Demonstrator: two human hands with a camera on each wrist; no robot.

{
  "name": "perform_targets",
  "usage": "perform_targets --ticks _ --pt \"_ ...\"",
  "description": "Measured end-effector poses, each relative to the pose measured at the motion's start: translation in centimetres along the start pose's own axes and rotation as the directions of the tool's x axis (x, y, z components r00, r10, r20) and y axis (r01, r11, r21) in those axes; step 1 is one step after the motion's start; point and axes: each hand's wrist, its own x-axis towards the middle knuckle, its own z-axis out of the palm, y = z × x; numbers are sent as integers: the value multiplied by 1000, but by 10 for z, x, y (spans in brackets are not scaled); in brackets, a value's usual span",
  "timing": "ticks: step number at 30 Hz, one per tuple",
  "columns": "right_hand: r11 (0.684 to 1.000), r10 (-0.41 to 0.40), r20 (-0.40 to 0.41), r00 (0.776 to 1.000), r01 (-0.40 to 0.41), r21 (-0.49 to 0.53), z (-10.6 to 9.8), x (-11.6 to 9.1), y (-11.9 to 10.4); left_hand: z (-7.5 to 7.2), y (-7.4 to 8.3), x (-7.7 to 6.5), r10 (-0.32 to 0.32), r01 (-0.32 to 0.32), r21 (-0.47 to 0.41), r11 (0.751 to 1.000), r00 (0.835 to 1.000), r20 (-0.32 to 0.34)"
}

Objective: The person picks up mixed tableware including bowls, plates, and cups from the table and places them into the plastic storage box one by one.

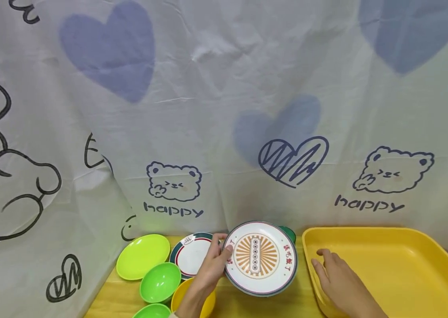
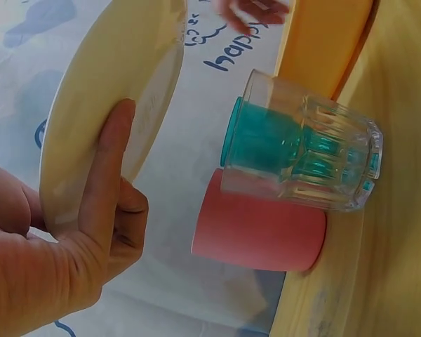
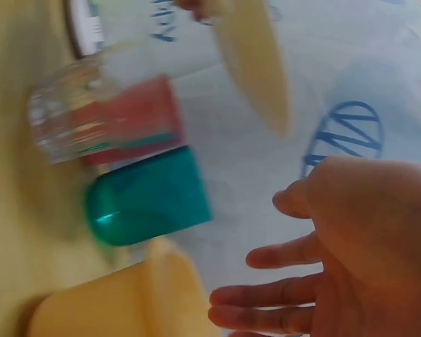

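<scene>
A white plate (image 1: 261, 282) with an orange sunburst print and red characters is held up by my left hand (image 1: 213, 263), its face turned toward the head camera. In the left wrist view, the fingers of my left hand (image 2: 102, 203) lie along the plate's pale underside and the thumb is behind the rim. My right hand (image 1: 341, 280) is over the left side of a yellow tub (image 1: 415, 274), fingers spread and holding nothing. The right wrist view shows that hand (image 3: 372, 246) apart from the plate (image 3: 252, 63), close above the tub's rim (image 3: 161, 281).
Behind the held plate stand a clear glass (image 2: 337, 154), a pink cup (image 2: 259, 232) and a teal cup (image 3: 151, 196). To the left are a lime plate (image 1: 143, 257), a dark-rimmed plate (image 1: 194, 256), green bowls (image 1: 160, 282) and a yellow bowl (image 1: 208, 304). A printed cloth (image 1: 216, 110) hangs behind.
</scene>
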Motion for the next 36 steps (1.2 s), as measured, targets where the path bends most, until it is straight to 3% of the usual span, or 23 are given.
perform_targets --ticks 5,12,22,28,36 --pt "992 -19 -52 998 25 126 -11 8 -7 3 -3 0 19 -19 -6 1000 1000 10" --pt "961 -69 -125 990 99 257 -8 14 -20 7 -4 -1 22 -22 4 1000 1000 14" --pt "927 -96 -124 988 134 349 -3 16 -27 16 -2 -3 83 -84 30 996 996 34" --pt "907 -133 -162 978 186 377 -4 14 -33 20 -2 -3 78 -80 51 995 996 38" --pt "896 -115 -149 982 168 412 -5 11 -34 22 0 -7 92 -94 51 994 995 47"
